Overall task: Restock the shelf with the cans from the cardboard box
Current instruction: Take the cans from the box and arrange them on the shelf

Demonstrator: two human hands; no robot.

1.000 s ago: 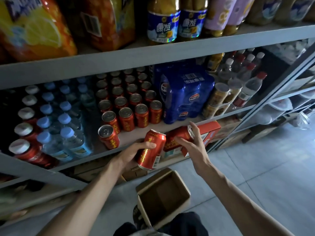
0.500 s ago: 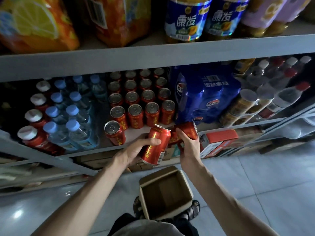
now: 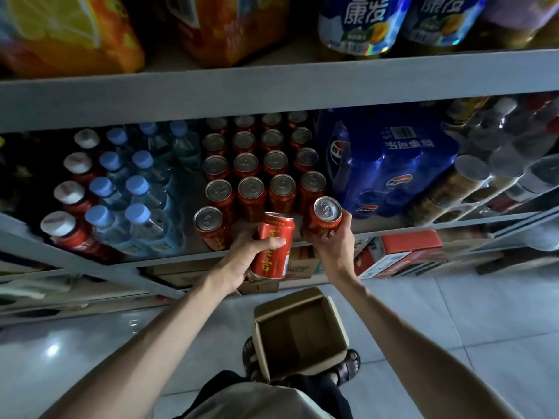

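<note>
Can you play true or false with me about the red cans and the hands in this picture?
1. Each hand holds one red can. True: the left hand grips one can, the right hand another.
2. The cardboard box on the floor is full of cans. False: no cans show inside it.
3. The right hand's can is at the front of the shelf beside the blue pack. True.
4. The water bottles stand to the right of the red cans. False: they stand to the left.
</note>
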